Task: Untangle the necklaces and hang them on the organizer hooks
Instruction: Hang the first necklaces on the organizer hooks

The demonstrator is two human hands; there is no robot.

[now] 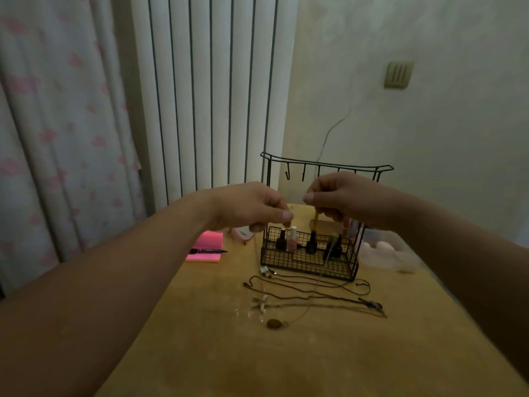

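A black wire organizer [323, 164] stands at the back of the wooden table [286, 353], its top bar carrying several empty hooks. Both hands are raised in front of it. My left hand [252, 207] and my right hand [343, 199] each pinch an end of a thin pale necklace [327, 253], whose fine chain hangs down to a brown oval pendant [274, 323] on the table. Dark cord necklaces [312, 293] lie tangled on the table in front of the organizer, with a pale star-shaped pendant [259, 303] among them.
Several nail polish bottles [292, 239] stand in the organizer's wire basket. A pink sticky-note pad [206, 247] with a black marker [207, 250] on it lies to the left. A pale soft object [386, 253] sits at the right. Curtains and blinds hang behind.
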